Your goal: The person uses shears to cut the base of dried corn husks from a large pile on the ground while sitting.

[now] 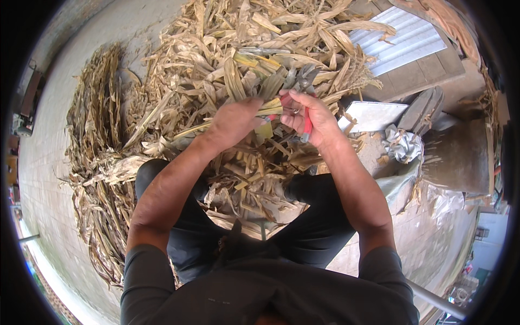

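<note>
In front of me my left hand (237, 122), slightly blurred, is closed around a yellowish dried corn stalk (195, 131) that slants down to the left. My right hand (310, 118) holds a tool with red handles (307, 120), probably pruning shears; its fingers hide part of it. The tool's grey metal head seems to lie just beyond the hand, among the leaves. A yellow-green leaf piece (265, 132) hangs below the left hand. Both hands are close together over a large heap of dry corn leaves (195, 65).
A long bundle of dry stalks (95, 105) lies at the left on the paved floor (48, 162). At the right are a corrugated sheet (402, 38), a white board (371, 115), crumpled silvery wrapping (402, 143) and a brown panel (459, 156). Leaf scraps lie between my knees.
</note>
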Motion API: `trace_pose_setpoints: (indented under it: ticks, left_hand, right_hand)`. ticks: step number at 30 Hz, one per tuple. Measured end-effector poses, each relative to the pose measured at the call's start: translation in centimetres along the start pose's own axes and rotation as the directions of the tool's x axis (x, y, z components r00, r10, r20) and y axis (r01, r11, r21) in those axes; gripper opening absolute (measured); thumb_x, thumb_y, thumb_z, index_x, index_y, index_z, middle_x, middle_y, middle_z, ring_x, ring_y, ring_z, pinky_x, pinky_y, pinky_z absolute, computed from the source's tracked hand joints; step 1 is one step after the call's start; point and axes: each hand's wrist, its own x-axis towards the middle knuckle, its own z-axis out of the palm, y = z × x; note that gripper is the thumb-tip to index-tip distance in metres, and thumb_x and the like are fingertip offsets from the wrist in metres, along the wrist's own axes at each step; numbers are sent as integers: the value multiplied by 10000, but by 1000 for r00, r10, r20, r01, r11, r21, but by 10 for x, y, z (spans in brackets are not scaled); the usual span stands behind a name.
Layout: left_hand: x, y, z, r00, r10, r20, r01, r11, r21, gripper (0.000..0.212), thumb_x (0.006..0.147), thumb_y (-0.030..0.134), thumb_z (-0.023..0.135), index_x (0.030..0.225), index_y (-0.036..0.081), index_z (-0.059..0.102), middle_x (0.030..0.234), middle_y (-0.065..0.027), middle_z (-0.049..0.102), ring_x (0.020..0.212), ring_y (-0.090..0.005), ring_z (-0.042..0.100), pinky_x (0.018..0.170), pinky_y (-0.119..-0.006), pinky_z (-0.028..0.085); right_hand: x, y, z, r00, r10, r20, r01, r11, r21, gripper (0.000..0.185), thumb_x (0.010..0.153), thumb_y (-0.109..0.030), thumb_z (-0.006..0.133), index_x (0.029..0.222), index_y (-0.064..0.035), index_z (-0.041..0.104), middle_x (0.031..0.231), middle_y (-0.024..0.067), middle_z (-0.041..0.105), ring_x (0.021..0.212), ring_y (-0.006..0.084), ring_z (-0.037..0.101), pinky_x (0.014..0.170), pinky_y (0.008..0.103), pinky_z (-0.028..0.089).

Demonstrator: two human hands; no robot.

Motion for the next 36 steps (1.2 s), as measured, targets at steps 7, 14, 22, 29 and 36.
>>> trace_pose_setpoints:
  ticks: [7,14,22,29,36]
  left_hand:
    - [8,-5,-2,999,-45,24,48,992,-116,408,893,276,728,1192,56,558,1018,-200,686,915,-416,678,807,-494,542]
    - [8,-12,-5,996,-81,33,86,977,-193,640,885,301,750,1428,83,492,1332,-209,624,1158,-376,643,1009,-424,510]
    - [3,-10,-21,999,-37,-14,32,960,-277,599,888,240,757,1411,65,526,1317,-202,630,1168,-352,649,1027,-392,508]
    - [-1,-33,-65,973,-221,-64,184,916,-356,524,948,314,691,1408,98,564,1271,-176,655,1104,-293,674,974,-380,538]
    - [-42,-91,-83,808,-401,431,524,824,-215,838,956,713,482,1408,12,562,1319,-231,630,1261,-363,583,1106,-427,430]
  right_hand:
    - [-2,8,12,942,-295,-160,225,909,-351,221,937,-149,732,1075,18,689,895,60,690,720,163,648,641,315,558]
    - [4,26,20,951,-272,-150,192,894,-405,238,895,-155,792,1002,34,695,828,76,685,652,154,651,564,317,522]
    - [8,36,35,976,-164,-143,119,953,-279,285,902,-179,782,1043,41,668,874,109,696,679,229,712,543,344,577]
    - [22,24,15,965,-223,-138,182,949,-259,240,922,-147,749,1036,32,635,887,128,689,697,258,722,562,383,608]
    - [16,3,17,952,-236,-196,176,943,-282,244,930,-155,740,1039,23,614,900,110,674,745,284,733,691,390,620]
